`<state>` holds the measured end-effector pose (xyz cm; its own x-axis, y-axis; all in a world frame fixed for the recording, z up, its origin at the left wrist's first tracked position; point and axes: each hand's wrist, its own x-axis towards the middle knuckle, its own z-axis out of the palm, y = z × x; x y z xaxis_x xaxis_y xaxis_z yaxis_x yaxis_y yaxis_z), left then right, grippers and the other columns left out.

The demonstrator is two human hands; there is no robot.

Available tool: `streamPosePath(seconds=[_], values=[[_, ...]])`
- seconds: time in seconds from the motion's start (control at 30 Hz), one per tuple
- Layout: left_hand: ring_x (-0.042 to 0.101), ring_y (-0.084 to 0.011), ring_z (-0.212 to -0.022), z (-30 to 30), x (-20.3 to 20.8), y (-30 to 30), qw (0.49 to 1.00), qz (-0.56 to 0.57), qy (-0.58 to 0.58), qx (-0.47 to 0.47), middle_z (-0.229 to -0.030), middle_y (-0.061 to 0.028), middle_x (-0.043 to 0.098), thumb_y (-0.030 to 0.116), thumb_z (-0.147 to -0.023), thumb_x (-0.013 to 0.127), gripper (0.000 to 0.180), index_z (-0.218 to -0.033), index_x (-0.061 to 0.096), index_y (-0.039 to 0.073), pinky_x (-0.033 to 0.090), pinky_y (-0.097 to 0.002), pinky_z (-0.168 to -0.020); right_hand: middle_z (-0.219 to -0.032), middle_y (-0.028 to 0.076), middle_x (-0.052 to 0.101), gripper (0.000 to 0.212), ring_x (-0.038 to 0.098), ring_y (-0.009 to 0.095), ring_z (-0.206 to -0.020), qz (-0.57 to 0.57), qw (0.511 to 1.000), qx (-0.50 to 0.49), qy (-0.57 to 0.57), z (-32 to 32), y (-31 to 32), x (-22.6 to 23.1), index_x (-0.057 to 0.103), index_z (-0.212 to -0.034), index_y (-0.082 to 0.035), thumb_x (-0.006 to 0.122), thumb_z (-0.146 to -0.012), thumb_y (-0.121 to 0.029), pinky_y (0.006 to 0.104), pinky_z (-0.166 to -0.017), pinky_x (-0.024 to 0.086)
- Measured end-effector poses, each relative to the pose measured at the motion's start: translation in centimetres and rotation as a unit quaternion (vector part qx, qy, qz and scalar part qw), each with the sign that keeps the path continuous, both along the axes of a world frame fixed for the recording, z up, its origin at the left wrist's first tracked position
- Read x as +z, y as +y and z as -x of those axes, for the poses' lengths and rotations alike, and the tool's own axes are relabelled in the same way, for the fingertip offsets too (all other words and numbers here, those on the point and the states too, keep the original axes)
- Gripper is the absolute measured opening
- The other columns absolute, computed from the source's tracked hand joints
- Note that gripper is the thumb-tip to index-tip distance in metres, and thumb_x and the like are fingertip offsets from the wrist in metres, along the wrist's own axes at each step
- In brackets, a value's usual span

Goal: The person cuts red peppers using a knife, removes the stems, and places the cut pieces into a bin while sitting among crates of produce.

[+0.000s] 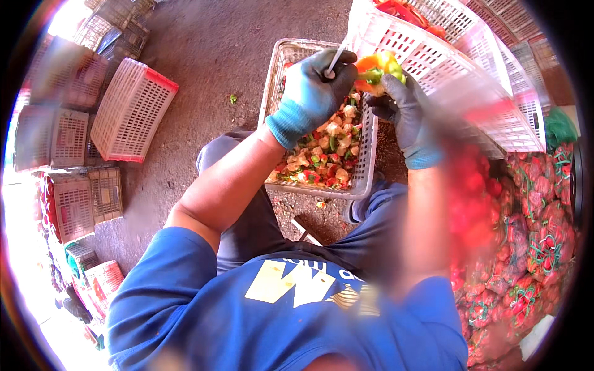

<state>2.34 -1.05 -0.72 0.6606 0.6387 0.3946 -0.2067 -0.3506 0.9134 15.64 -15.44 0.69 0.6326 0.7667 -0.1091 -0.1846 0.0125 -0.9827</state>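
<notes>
Both my hands wear dark-palmed gloves with blue cuffs and meet above a light plastic crate (370,157). My left hand (322,83) is closed around a slim, pale tool (337,59) that looks like a knife. Its far end is hard to make out against the crate behind. My right hand (402,105) grips a yellow, orange and green bell pepper (387,63), close beside the left fingers. Below them, the crate holds many pepper cores and scraps (334,136) in cream, red and green.
A tall white crate (396,46) with red peppers (411,15) in it stands at the far right. Netted bags of red produce (532,247) are piled on the right. On the left are a tilted crate (133,111) and stacked crates (68,130). Green scraps (232,98) lie on the floor.
</notes>
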Motion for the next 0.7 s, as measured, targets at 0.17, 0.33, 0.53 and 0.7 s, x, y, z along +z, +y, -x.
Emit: streamPosePath(seconds=[0.17,0.33,0.53,0.7], values=[[0.066,-0.0085,-0.078,2.0,1.7,-0.2,0.997,-0.033,0.02,-0.068,-0.095,-0.0056,0.073,0.025,-0.099,0.068,0.036,-0.128,0.067,0.003,0.055,-0.024,-0.068,-0.103,0.003,0.072,0.041,0.069,0.011,-0.087,-0.039,0.998,-0.029,-0.027,-1.2,0.3,-1.6,0.069,-0.119,-0.004,0.074,-0.091,-0.032,0.0248,-0.074,0.057],[0.069,-0.0109,-0.081,2.5,2.4,3.1,0.973,0.192,0.038,-0.122,-0.104,-0.01,0.074,0.035,-0.103,0.062,0.046,-0.137,0.061,0.004,0.054,-0.0246,-0.066,-0.101,0.001,0.072,0.041,0.067,0.009,-0.083,0.014,0.999,0.027,-0.039,-0.9,-0.7,0.9,0.07,-0.118,-0.004,0.076,-0.089,-0.032,0.023,-0.071,0.054],[0.065,-0.0089,-0.098,1.3,1.5,1.0,0.978,0.012,0.066,-0.196,-0.108,-0.0045,0.074,0.02,-0.095,0.075,0.039,-0.129,0.067,0.002,0.053,-0.0278,-0.09,-0.096,-0.002,0.071,0.039,0.062,0.003,-0.077,0.026,0.986,0.132,-0.095,-0.5,-1.2,0.4,0.07,-0.116,-0.004,0.078,-0.088,-0.03,0.0206,-0.064,0.049],[0.066,-0.0076,-0.096,0.5,0.7,0.9,0.976,0.025,0.08,-0.201,-0.106,-0.0039,0.075,0.016,-0.095,0.074,0.031,-0.122,0.071,0.0,0.054,-0.0272,-0.088,-0.097,-0.002,0.071,0.039,0.062,0.005,-0.076,0.048,0.987,0.118,-0.095,-0.7,-1.7,0.3,0.069,-0.115,-0.004,0.079,-0.087,-0.029,0.0206,-0.064,0.05]])
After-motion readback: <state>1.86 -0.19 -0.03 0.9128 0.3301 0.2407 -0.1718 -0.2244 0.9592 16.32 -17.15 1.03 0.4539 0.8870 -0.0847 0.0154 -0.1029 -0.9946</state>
